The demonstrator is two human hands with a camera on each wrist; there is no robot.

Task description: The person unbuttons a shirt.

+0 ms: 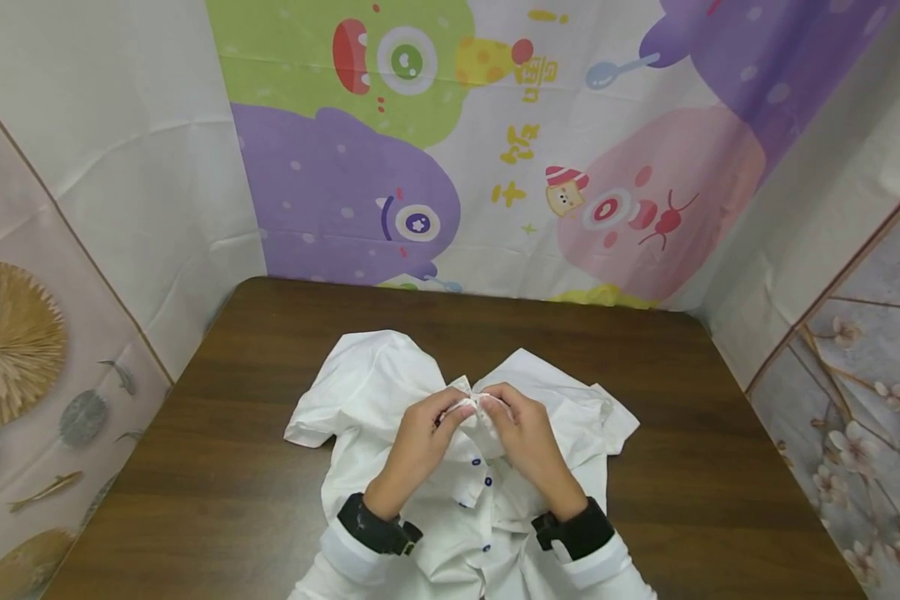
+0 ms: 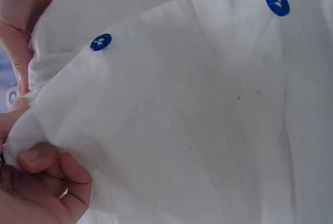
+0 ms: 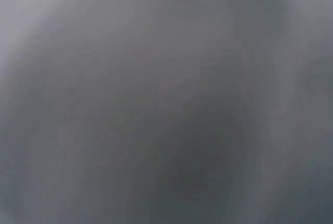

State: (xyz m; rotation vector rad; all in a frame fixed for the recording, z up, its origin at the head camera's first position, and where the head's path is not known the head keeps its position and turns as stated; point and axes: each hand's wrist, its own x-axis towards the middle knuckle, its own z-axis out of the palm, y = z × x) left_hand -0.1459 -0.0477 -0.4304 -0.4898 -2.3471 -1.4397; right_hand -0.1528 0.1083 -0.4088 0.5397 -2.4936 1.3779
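A white short-sleeved shirt (image 1: 390, 375) lies spread on the table, with dark blue buttons (image 1: 488, 482) down its front. At the collar end, my left hand (image 1: 424, 429) pinches the fabric between thumb and fingers. Right beside it, my right hand (image 1: 523, 429) grips the other side of the same spot, the thumbs close together. In the left wrist view, curled fingers of the left hand (image 2: 49, 179) hold the shirt's front edge, and two blue buttons (image 2: 101, 42) show along it. What lies between the fingertips is hidden. Blurred grey fills the right wrist view.
The brown wooden table (image 1: 217, 433) extends around the shirt on both sides. Behind it hangs a cloth backdrop (image 1: 510, 250) with cartoon monsters. Patterned curtains (image 1: 855, 400) stand at the sides. Each wrist wears a black strap (image 1: 371, 525).
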